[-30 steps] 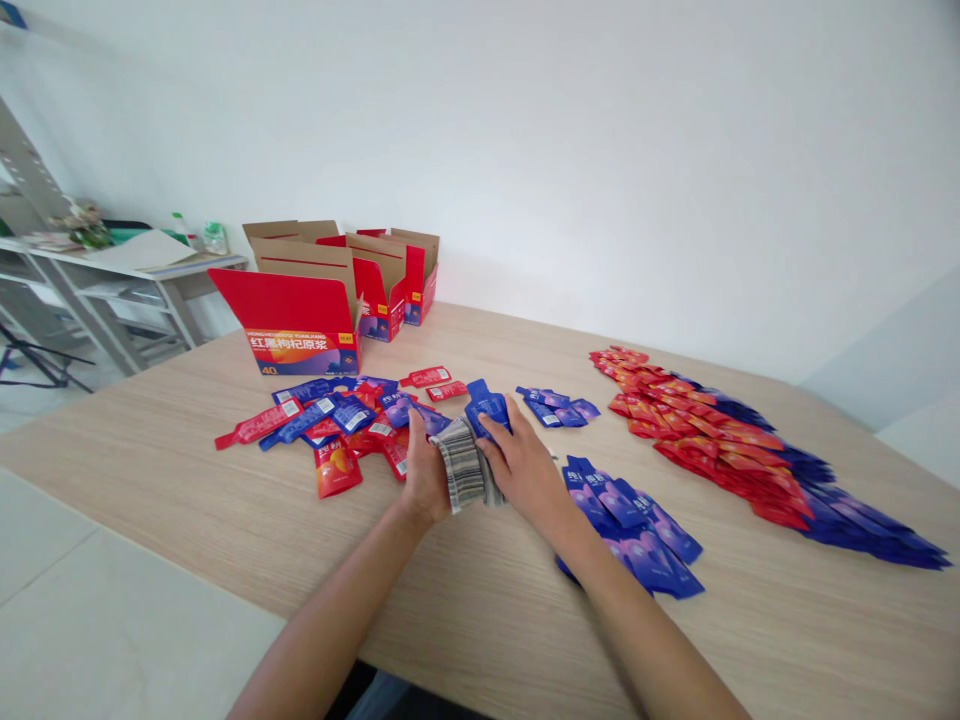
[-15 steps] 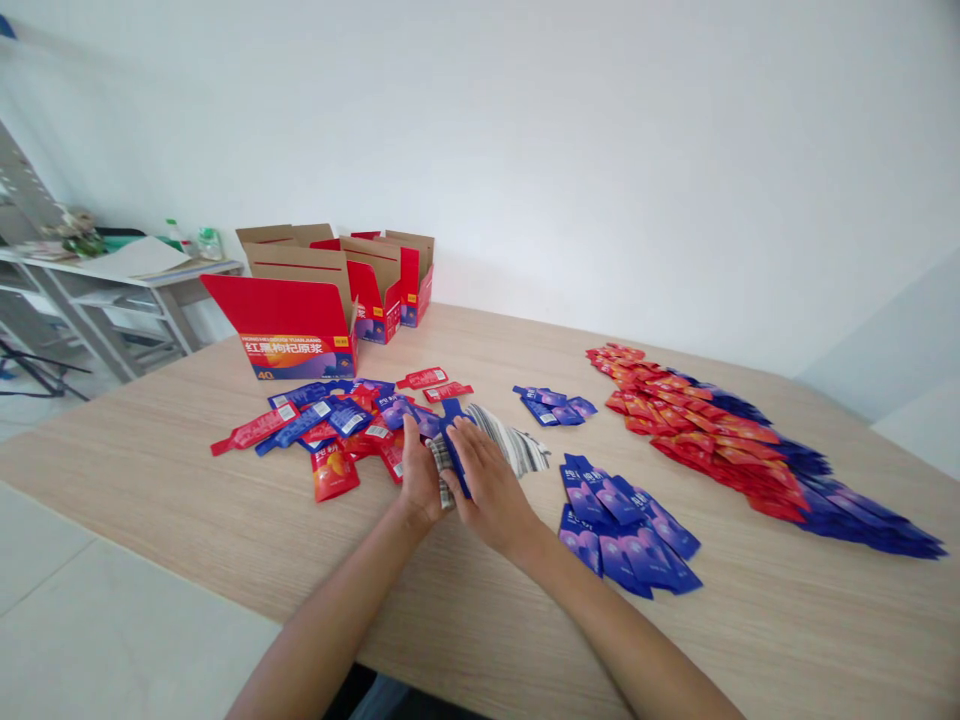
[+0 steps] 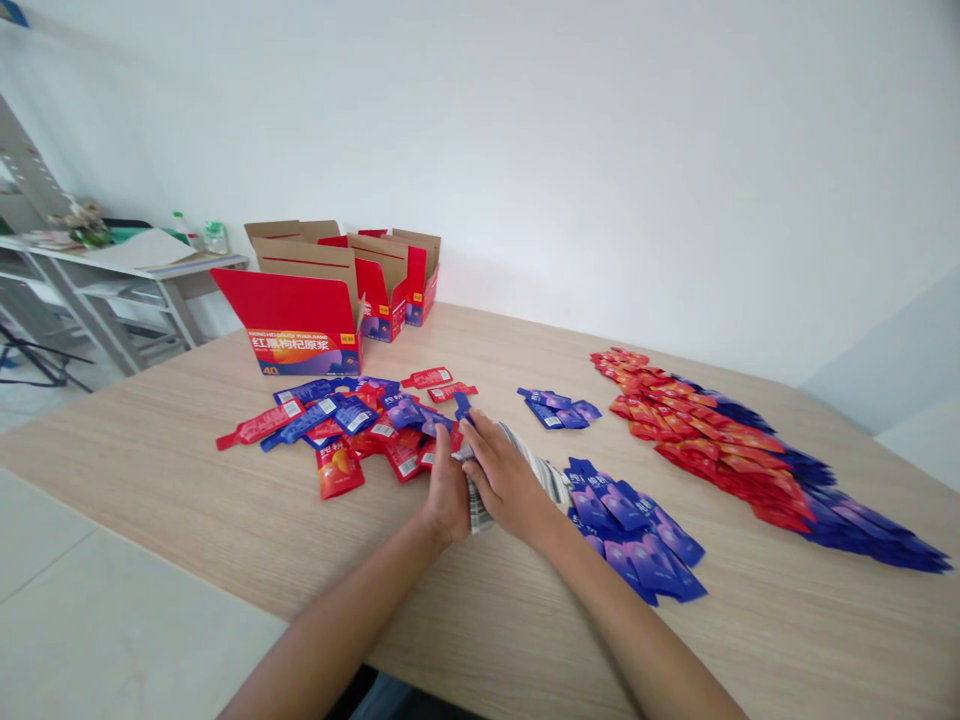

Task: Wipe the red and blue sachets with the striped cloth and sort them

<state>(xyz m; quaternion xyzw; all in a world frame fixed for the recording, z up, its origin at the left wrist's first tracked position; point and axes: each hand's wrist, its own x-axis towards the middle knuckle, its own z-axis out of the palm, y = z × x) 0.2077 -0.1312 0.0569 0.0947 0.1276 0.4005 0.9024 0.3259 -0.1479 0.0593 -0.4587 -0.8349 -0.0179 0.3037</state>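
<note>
My left hand (image 3: 448, 484) and my right hand (image 3: 504, 474) meet at the middle of the wooden table (image 3: 225, 510), both closed on a stack of sachets (image 3: 541, 472) whose striped edges fan out to the right. A blue sachet tip (image 3: 462, 405) pokes up above my right fingers. Just left of my hands lies a loose pile of red and blue sachets (image 3: 341, 425). A fanned group of blue sachets (image 3: 637, 525) lies right of my right wrist.
A long row of red and blue sachets (image 3: 742, 450) runs along the table's right side. A small blue cluster (image 3: 559, 408) lies behind my hands. Open red cartons (image 3: 304, 315) stand at the back left. A metal shelf (image 3: 112, 275) stands beyond the table.
My hands have shifted slightly right with the stack. The fanned stack, upright between my hands a second ago, now lies flatter under my right hand.
</note>
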